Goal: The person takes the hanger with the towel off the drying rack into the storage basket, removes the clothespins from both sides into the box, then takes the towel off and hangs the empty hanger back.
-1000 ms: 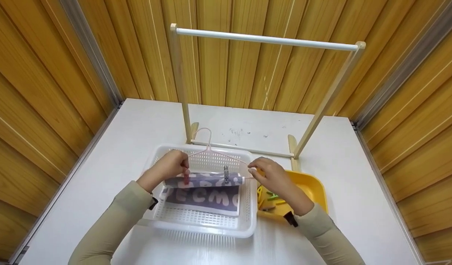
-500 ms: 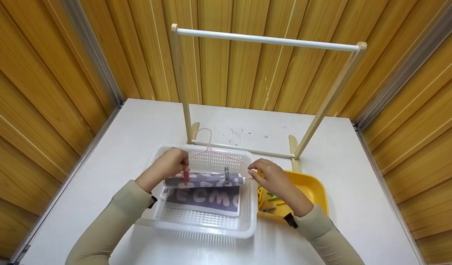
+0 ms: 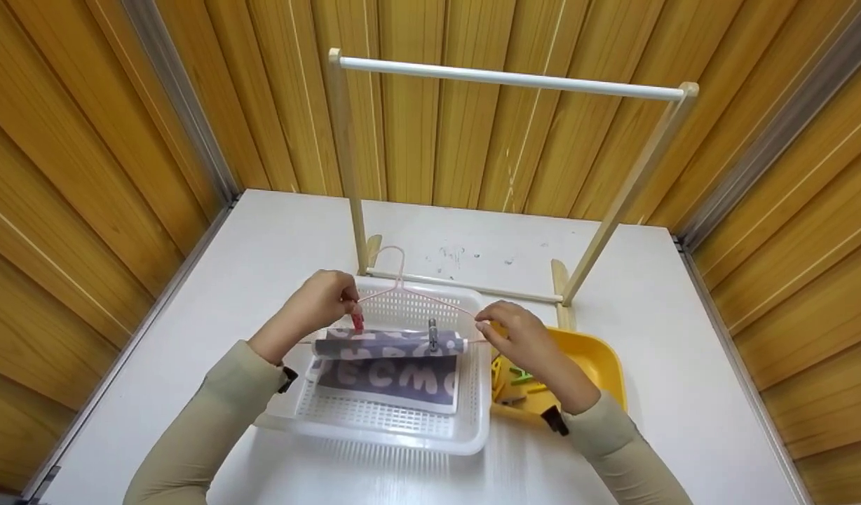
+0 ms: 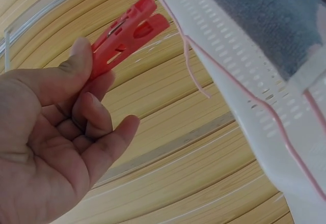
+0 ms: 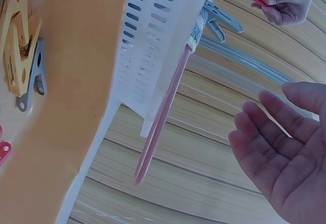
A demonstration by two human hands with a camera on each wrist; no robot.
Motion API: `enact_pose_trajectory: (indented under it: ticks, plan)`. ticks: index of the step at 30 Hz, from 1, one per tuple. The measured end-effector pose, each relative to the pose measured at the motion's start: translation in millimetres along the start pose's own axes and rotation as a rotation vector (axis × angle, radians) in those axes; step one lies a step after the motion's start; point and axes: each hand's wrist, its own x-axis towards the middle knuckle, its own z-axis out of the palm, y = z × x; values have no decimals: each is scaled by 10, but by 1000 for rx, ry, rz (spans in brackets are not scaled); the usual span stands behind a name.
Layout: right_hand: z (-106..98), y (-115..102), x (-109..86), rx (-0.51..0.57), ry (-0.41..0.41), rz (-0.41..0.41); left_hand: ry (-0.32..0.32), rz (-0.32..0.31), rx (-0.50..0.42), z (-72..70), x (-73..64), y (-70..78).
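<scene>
My left hand (image 3: 324,298) pinches a red clothespin (image 4: 126,39) between thumb and fingers, above the left part of the towel's fold. The grey-purple lettered towel (image 3: 385,375) is folded over the bottom bar of a pink hanger (image 3: 400,282), in a white basket (image 3: 465,436). A grey clothespin (image 3: 432,337) clips the towel's right part. My right hand (image 5: 285,152) holds nothing; its fingers are relaxed and spread near the hanger's right end. In the right wrist view a gap shows between that hand and the hanger.
A yellow tray (image 3: 599,351) with several loose clothespins (image 3: 520,376) stands right of the basket, under my right forearm. Behind the basket rises a wooden rack with a white top rail (image 3: 507,75). Wood-panelled walls enclose the white table (image 3: 262,231).
My left hand has moved up from the towel with the red clothespin, which earlier sat across the fold and now stands above it. The right hand has hardly moved.
</scene>
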Motion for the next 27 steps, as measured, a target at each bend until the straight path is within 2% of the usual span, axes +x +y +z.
enact_pose_trajectory:
  ticks: [4,9,16,27]
  plan:
    - [-19,-7,10,11,12,24,38,1,-48,-42,13,22]
    - [-42,-4,17,20,23,9,68,3,-43,-46,-2,67]
    - [-55,-8,16,31,39,-13,78,67,-37,34,-28,188]
    - [-44,-96,39,86,73,-6,95,163,-128,110,-18,338]
